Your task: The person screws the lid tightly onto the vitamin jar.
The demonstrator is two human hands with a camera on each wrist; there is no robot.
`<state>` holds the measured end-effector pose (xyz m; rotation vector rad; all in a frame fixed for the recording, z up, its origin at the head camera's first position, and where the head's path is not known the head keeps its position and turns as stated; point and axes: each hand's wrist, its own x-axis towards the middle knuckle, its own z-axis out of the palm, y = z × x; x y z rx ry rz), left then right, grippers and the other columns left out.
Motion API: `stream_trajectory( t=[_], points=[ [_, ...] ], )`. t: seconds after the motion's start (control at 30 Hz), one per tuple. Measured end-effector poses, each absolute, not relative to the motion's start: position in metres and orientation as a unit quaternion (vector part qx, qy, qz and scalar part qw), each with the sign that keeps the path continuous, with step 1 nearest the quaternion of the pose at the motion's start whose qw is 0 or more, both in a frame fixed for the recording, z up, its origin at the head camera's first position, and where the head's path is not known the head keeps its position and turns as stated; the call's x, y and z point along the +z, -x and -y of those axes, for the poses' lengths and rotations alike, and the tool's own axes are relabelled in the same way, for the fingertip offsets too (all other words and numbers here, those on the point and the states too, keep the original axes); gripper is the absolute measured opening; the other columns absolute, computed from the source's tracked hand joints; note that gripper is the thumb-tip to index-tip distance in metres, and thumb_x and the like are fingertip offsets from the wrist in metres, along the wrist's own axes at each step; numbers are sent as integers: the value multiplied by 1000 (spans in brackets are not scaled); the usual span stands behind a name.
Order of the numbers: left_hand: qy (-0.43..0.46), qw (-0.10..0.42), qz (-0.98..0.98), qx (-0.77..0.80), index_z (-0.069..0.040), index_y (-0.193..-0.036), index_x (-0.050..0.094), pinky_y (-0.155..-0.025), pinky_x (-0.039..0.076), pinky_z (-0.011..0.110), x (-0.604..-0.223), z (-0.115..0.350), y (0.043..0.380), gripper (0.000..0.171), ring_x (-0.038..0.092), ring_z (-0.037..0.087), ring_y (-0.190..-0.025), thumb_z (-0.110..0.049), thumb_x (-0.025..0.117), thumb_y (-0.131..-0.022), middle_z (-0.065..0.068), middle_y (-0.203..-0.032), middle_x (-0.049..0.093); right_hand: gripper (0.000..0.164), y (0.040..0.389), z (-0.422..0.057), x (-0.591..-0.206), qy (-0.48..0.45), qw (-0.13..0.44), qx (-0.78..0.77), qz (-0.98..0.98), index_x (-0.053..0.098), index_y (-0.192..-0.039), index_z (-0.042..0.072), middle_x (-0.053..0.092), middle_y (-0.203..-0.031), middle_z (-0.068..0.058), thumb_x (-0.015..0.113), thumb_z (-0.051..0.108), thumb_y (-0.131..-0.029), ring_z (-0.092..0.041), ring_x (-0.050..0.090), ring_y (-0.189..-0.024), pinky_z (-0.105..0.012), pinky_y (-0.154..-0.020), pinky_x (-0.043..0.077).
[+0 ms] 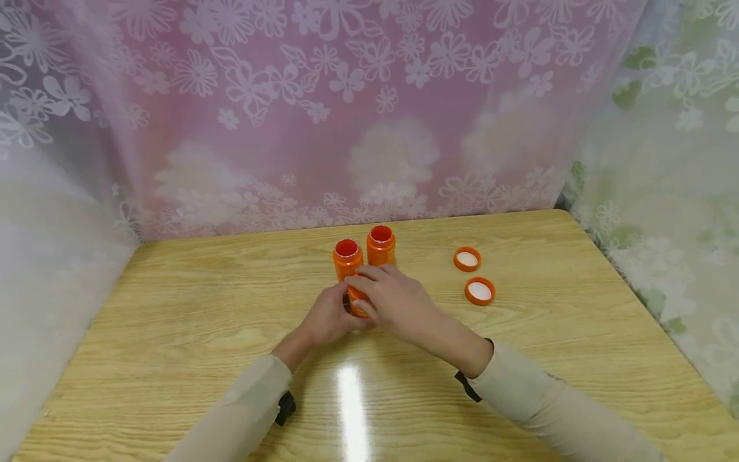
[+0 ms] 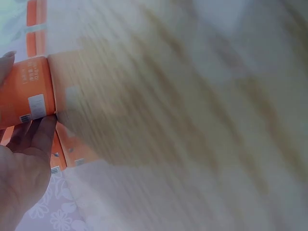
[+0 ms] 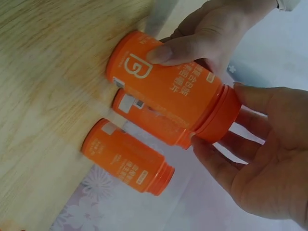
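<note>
Pale sleeves point(image 1: 242, 404) cross the tabletop point(image 1: 173, 346); over it the left hand point(image 1: 328, 319) holds an orange bottle point(image 3: 168, 89) in its fingers, while the right hand point(image 1: 401, 300) has its fingers round the cap point(image 3: 222, 115). Just behind stand two uncapped bottles point(image 1: 381, 255); rightward lie two lids point(image 1: 480, 292); farthest, a pink curtain point(image 1: 323, 135).

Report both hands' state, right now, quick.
Left hand: closed, holding the nearest orange bottle.
Right hand: closed, gripping the cap on that bottle.
</note>
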<state>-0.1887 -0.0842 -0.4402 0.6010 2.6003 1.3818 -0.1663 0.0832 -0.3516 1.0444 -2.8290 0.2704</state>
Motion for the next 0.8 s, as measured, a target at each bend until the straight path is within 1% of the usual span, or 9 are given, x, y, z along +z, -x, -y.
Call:
stream_trajectory(
  t=[0.1,0.27,0.37,0.5,0.63,0.8],
  points=[
    [-204,67,-859,464,-10,-131,51,-91,47,29,-440,84,189,64,57,10,-103,-29,81,-77,-3,-119,60,35,170,-88,-355,-358,62,115,925,62,-127,17,56,-130,-4,60,31,-95,-24,51,-115,-38,-85,51],
    [-199,62,-858,470,-13,-128,54,-87,49,27,-437,86,186,61,58,9,-100,-31,81,-77,-5,-117,61,38,172,-94,-356,-388,70,138,908,61,-129,16,55,-133,-5,57,36,-96,-24,47,-122,-39,-95,46],
    [-193,55,-856,476,-15,-127,55,-87,49,29,-431,91,185,59,59,9,-101,-28,82,-76,-5,-116,61,42,173,-97,-355,-397,77,142,904,58,-132,18,51,-137,-7,57,39,-95,-24,44,-127,-42,-98,43],
    [-186,44,-858,476,-18,-126,56,-86,51,32,-422,101,184,59,59,10,-101,-26,84,-74,-6,-114,61,46,175,-102,-353,-396,88,148,902,55,-135,20,47,-141,-8,58,42,-94,-25,42,-129,-43,-99,42],
    [-173,39,-864,471,-19,-125,56,-84,52,32,-416,114,181,61,60,10,-99,-28,86,-72,-8,-112,62,47,178,-106,-350,-382,94,151,907,55,-135,21,47,-141,-8,58,44,-94,-26,43,-128,-44,-96,45],
    [-155,38,-860,485,-18,-123,58,-84,52,36,-409,132,182,62,61,14,-100,-30,87,-70,-5,-113,62,47,183,-113,-346,-364,94,148,915,56,-134,20,46,-141,-9,59,43,-93,-29,44,-127,-46,-96,45]
  ],
)
